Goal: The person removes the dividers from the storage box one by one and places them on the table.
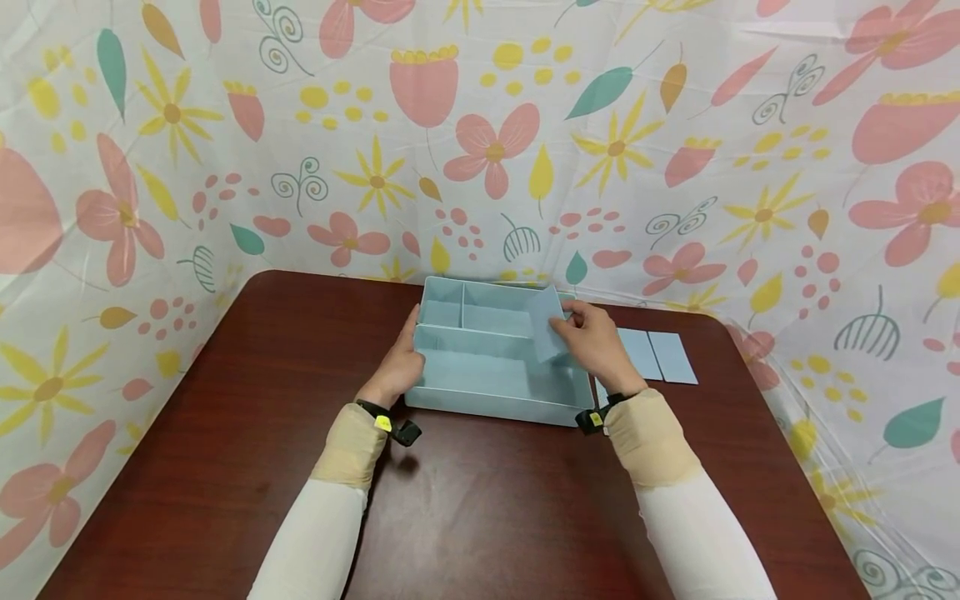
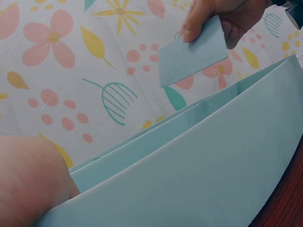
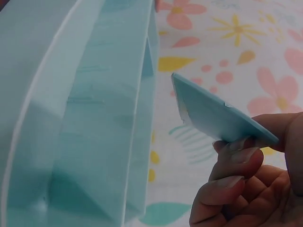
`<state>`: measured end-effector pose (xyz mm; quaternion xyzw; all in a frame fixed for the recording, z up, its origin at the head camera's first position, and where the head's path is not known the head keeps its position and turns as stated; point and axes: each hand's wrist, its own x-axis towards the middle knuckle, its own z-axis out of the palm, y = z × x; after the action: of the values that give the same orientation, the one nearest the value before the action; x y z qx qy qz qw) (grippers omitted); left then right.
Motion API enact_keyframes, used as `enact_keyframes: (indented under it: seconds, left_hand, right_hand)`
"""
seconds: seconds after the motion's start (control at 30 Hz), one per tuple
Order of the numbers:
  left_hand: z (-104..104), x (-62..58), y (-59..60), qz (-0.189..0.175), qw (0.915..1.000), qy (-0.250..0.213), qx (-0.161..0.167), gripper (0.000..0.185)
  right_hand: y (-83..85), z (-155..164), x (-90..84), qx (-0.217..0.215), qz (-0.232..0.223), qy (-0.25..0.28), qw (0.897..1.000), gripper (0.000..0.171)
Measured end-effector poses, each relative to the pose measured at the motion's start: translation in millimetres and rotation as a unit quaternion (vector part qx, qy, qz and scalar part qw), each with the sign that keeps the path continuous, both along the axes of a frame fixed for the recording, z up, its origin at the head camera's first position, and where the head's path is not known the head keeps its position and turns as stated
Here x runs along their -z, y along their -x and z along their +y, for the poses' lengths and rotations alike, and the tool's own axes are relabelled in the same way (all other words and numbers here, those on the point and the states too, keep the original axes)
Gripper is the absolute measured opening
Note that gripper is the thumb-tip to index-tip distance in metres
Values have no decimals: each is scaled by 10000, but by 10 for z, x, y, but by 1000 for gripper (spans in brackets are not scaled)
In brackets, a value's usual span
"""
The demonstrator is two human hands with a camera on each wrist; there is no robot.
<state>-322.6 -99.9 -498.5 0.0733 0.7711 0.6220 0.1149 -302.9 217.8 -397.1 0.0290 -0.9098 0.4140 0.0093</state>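
Observation:
A pale blue box [image 1: 498, 408] with inner dividers sits near the table's back edge. One long compartment takes up its front, and a short divider splits the back part. My left hand [image 1: 397, 367] holds the box's left side, the thumb at the rim. Between thumb and fingers my right hand [image 1: 594, 340] pinches a flat blue divider panel [image 1: 548, 323], tilted above the right part of the box. In the right wrist view the panel [image 3: 218, 111] stands apart from the box wall [image 3: 106, 113]. The left wrist view also shows the panel [image 2: 194, 53] above the rim.
Two more flat blue panels lie side by side on the dark wooden table [image 1: 480, 508], right of the box; the outer panel [image 1: 672, 357] is fully seen. Part of another blue piece shows under my right wrist. A flower-printed cloth [image 1: 495, 150] hangs behind the table.

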Motion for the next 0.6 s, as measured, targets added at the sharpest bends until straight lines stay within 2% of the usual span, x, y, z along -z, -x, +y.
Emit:
enact_keyframes:
  seconds: [0.23, 0.43, 0.53, 0.6]
  left_hand:
    - [4, 0, -2, 30, 10000, 16, -23, 97]
    - [3, -14, -4, -72, 9999, -54, 59, 97]
    - [3, -65, -13, -164, 9997, -103, 120, 97]
    - [0, -162, -51, -200, 9996, -124, 152, 97]
  right_hand:
    - [-122, 294, -61, 416, 195, -116, 9989, 36]
    - [-304, 651, -86, 836, 166, 8, 9964, 42]
    - [-375, 840, -72, 1050, 122, 8, 9944, 46]
    - [-412, 952, -54, 1169, 114, 4, 9931, 48]
